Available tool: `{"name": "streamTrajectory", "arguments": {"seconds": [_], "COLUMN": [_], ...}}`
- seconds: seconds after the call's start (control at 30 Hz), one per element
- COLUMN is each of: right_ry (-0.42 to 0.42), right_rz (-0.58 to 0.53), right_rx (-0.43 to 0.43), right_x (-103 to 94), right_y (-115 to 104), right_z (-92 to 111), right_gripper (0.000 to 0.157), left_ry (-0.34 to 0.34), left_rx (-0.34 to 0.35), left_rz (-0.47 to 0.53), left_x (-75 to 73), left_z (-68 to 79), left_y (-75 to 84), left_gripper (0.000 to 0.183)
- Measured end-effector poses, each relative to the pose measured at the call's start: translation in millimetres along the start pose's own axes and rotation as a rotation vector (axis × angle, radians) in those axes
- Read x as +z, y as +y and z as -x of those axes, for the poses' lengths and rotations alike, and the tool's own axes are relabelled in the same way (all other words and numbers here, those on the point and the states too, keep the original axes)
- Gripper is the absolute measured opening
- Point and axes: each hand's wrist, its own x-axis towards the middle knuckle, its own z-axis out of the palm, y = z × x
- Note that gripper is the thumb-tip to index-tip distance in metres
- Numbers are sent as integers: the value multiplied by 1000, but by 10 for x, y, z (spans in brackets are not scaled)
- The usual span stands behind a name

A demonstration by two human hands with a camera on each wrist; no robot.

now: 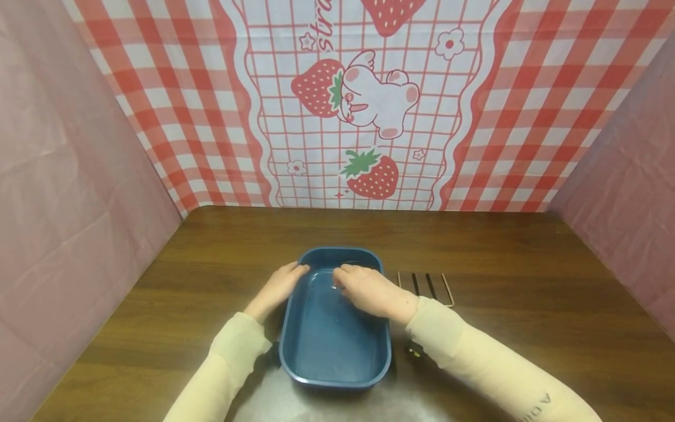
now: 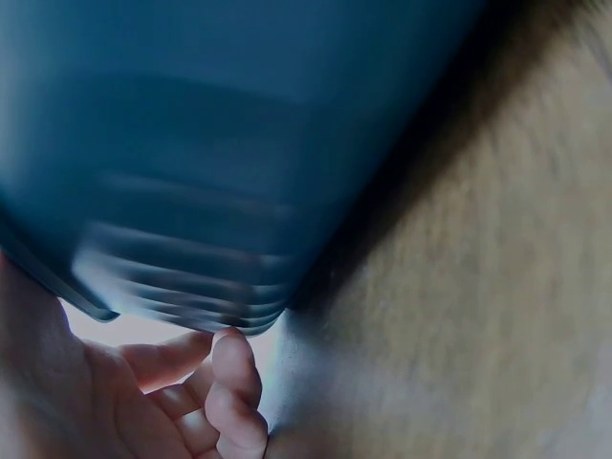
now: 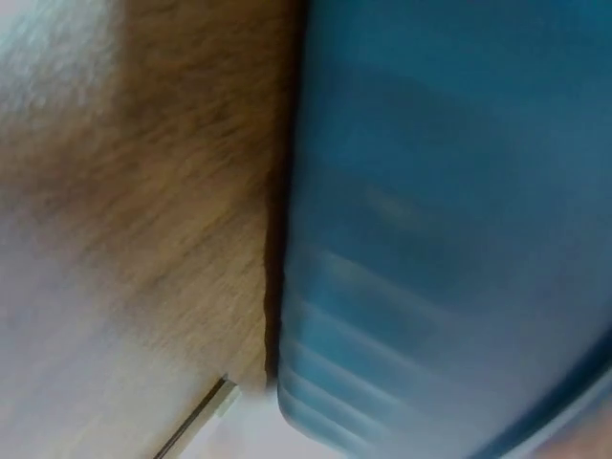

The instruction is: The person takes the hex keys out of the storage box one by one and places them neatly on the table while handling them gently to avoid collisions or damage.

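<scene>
A deep blue plastic bin [image 1: 337,337] with rounded corners stands on the wooden table. At its far left side my left hand [image 1: 279,288] grips the rim, the thumb over the top edge. The left wrist view shows that hand's curled fingers [image 2: 234,368] against the ribbed outer end of the bin. My right hand [image 1: 369,287] reaches over the right rim into the far part of the bin. Its fingers are curled and pinch a small shiny thing [image 1: 336,287], mostly hidden by the hand. The right wrist view shows only the bin's outer wall [image 3: 411,220].
Right of the bin lie several thin bent rods, a brass-coloured one [image 1: 449,290] and a black one [image 1: 432,286] among them, partly behind my right wrist. A small dark thing with a yellow mark [image 1: 415,351] shows beneath the right sleeve. A strawberry-print cloth [image 1: 353,117] hangs behind the table.
</scene>
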Motion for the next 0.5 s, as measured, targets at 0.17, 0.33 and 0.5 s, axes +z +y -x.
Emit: {"name": "streamTrajectory", "arguments": {"seconds": [0.17, 0.33, 0.5], "right_ry": [63, 110, 144], "right_rz": [-74, -122, -160], "right_rx": [19, 38, 62], "right_x": [-49, -97, -146], "right_y": [18, 41, 64], "right_z": [27, 54, 88], "right_gripper": [14, 13, 16], "left_ry": [5, 16, 22], "left_rx": [9, 21, 32], "left_rz": [-10, -20, -30], "left_x": [11, 17, 15], "left_z": [-3, -7, -9], "left_y": [4, 5, 8], "left_gripper": [47, 48, 48]}}
